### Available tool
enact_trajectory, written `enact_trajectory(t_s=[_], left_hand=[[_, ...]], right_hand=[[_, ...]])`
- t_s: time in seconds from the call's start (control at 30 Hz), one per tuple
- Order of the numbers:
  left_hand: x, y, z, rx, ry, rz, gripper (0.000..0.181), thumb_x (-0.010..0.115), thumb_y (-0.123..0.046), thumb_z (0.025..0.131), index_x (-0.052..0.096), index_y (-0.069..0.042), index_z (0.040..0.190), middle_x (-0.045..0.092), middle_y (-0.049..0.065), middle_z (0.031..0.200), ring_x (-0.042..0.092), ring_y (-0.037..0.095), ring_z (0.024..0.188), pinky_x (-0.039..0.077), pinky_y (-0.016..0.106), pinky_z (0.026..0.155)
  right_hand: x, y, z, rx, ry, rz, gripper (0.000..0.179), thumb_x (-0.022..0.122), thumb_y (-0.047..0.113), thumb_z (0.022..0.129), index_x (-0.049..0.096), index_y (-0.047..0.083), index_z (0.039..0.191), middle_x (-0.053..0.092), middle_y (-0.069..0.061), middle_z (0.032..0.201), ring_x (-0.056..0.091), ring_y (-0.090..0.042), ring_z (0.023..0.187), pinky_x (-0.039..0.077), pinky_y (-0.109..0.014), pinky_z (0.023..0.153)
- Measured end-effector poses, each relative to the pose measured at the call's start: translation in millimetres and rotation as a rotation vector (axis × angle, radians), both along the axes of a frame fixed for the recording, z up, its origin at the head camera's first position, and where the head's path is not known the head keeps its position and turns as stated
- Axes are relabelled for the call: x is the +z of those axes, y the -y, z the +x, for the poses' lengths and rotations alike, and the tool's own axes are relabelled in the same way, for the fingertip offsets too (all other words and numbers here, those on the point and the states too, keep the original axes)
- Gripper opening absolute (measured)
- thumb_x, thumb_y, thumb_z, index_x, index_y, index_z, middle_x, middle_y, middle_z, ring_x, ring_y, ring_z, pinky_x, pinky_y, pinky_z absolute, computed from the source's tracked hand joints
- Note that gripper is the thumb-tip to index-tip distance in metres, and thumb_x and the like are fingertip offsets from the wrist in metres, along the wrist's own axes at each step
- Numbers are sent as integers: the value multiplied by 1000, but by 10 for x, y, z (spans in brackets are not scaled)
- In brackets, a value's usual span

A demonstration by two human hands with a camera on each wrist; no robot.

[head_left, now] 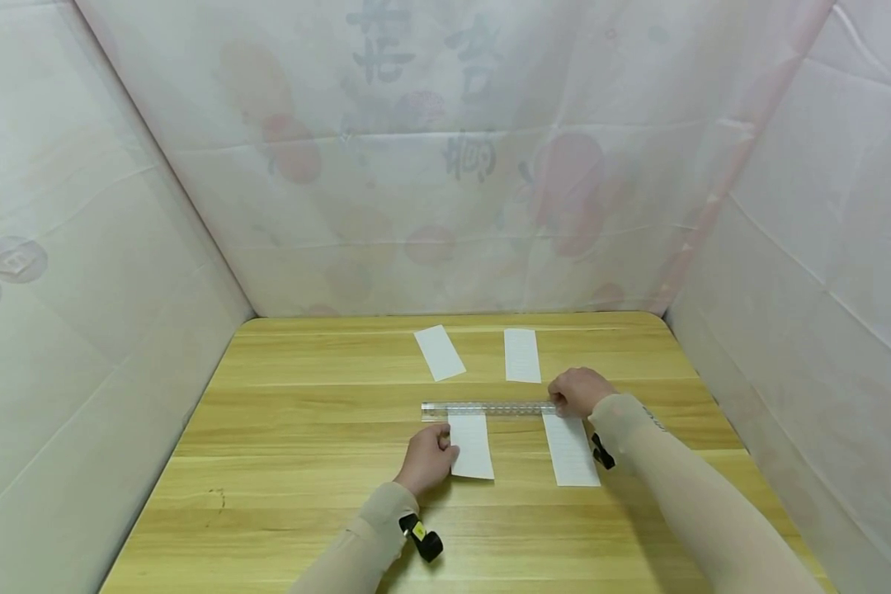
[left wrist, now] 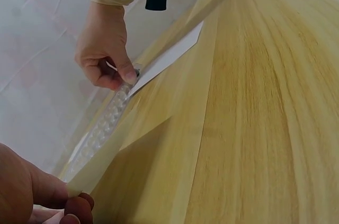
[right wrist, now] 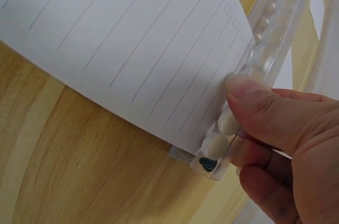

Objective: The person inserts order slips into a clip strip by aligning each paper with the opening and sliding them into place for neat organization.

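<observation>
A clear ticket rail [head_left: 505, 409] with a row of white beads inside lies crosswise on the table. My right hand [head_left: 581, 391] pinches its right end between thumb and fingers, by the dark end spot [right wrist: 207, 164]. A lined paper slip with small printed boxes [right wrist: 132, 38] has its top edge at the rail beside that hand. Farther left, my left hand [head_left: 426, 459] pinches the left edge of another paper slip [head_left: 472, 450]. This slip's top meets the rail, and its lower part lifts off the table, casting a shadow in the left wrist view.
Two more paper slips lie beyond the rail, a tilted one [head_left: 440, 353] on the left and a straighter one [head_left: 522, 355] on the right. The wooden table [head_left: 304, 487] is bordered by printed cloth walls [head_left: 431, 206] at the back and both sides.
</observation>
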State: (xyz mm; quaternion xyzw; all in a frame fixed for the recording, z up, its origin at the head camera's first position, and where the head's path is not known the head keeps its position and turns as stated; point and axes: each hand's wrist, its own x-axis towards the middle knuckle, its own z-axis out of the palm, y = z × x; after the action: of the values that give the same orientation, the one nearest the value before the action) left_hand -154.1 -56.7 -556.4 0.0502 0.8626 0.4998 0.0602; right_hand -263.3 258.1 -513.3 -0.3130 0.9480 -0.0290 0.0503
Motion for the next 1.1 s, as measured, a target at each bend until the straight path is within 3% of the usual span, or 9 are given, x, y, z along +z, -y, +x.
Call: enact_trajectory(t_s=[0.53,0.73,1.1], left_hand=[[33,-61,-21,-8,-2,-2,42,62,-5,90,53,12,128,52,-2,70,46,12,63,43,31,69],[-8,-64,-35,-12,-2,-8,41,61,-7,91,54,10,127,52,-3,69,45,12,62,43,31,69],[-61,-105,-53,46,9,35,44,55,1,90,49,10,133,56,1,83,50,15,75,44,31,68]], right_hand=[[39,16,2,0,12,0,29,79,10,78,55,22,69,47,12,64,41,-9,62,36,-30,60],[25,16,-1,-5,9,1,28,78,8,79,56,23,69,48,12,64,41,-10,61,37,-30,60],[25,25,-17,8,11,17,20,80,11,77,63,19,72,54,13,68,44,-9,62,39,-30,60]])
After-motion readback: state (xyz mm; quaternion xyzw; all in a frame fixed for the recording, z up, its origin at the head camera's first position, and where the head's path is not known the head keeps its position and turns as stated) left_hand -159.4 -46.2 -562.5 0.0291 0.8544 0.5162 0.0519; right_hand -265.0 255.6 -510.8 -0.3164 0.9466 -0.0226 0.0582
